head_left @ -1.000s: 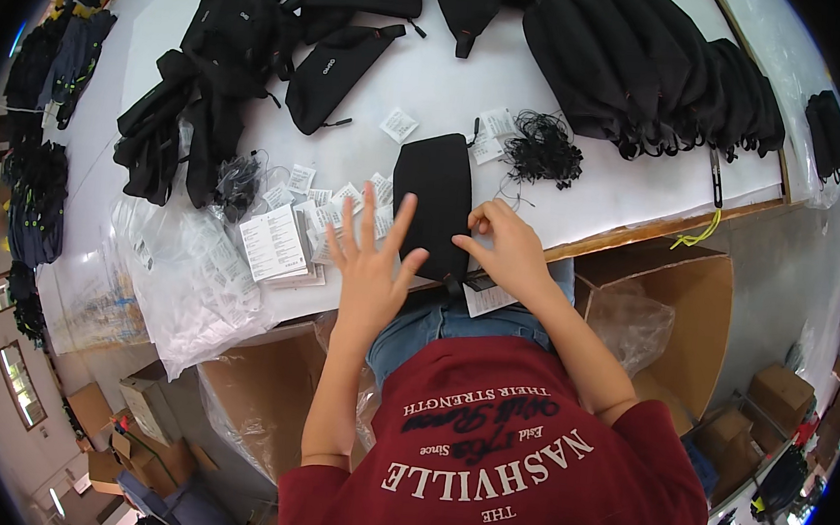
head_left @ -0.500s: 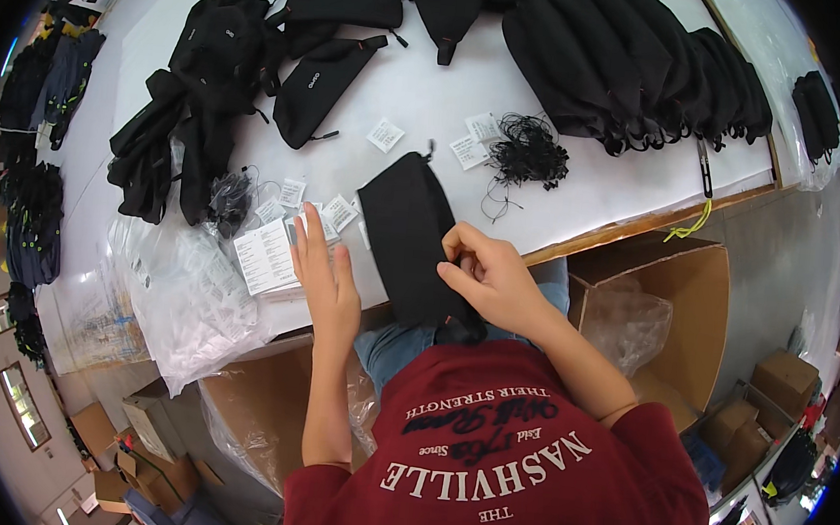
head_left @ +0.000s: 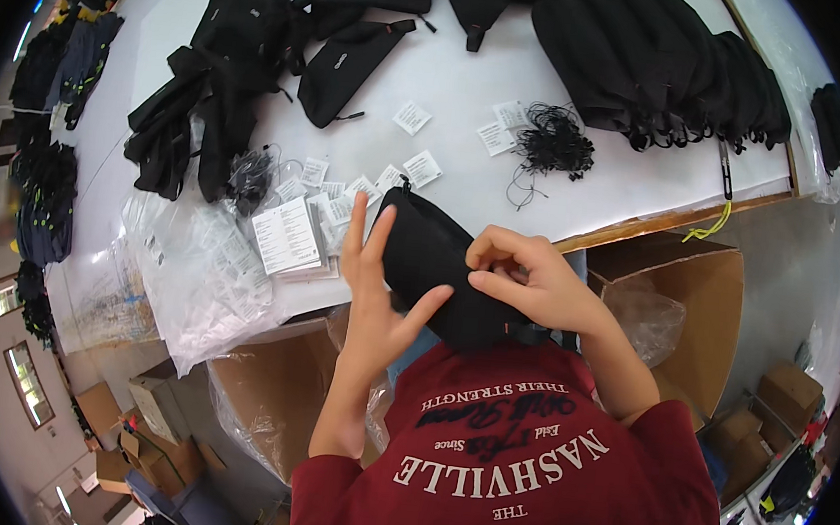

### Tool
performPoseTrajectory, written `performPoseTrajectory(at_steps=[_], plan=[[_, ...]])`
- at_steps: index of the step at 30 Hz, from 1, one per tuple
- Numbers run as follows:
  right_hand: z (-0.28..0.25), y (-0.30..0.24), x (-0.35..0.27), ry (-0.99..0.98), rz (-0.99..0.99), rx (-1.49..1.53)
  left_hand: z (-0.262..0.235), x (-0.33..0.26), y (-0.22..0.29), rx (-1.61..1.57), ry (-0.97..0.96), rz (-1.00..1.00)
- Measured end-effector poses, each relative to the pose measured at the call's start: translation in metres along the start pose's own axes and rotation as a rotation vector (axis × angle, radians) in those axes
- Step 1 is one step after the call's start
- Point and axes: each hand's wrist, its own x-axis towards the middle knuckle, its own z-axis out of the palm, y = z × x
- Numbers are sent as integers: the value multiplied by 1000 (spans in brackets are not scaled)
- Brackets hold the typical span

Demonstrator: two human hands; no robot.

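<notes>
A black zip pouch (head_left: 433,249) lies slanted across the table's near edge, its lower end against my shirt. On its left side is my left hand (head_left: 375,294), fingers spread, with the thumb reaching over the fabric and nothing gripped. My right hand (head_left: 527,279) is closed at the pouch's right edge, thumb and forefinger pinching there; the curled fingers hide the exact spot. Just beyond my left fingertips are loose white tags (head_left: 350,198) and a stack of printed white cards (head_left: 287,238). A tangle of black tag strings (head_left: 555,145) lies past the pouch.
Black pouches are heaped at the far left (head_left: 348,71) and lined up in a row at the far right (head_left: 643,58). A clear plastic bag (head_left: 196,289) hangs over the left front edge. Open cardboard boxes (head_left: 692,314) stand below the table. Yellow-handled snips (head_left: 725,183) rest near the right edge.
The pouch's far end has dropped nearer me and the pouch looks bulged. My left hand has come from the card stack to its left side, fingers spreading. My right hand still pinches its edge.
</notes>
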Motion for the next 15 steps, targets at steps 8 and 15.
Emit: performPoseTrajectory(at_steps=[8, 15], plan=[[-2, 5, -12, 57, -18, 157, -10, -12, -11, 160, 291, 18], [-4, 2, -25, 122, -41, 96, -16, -39, -29, 426, -186, -164]])
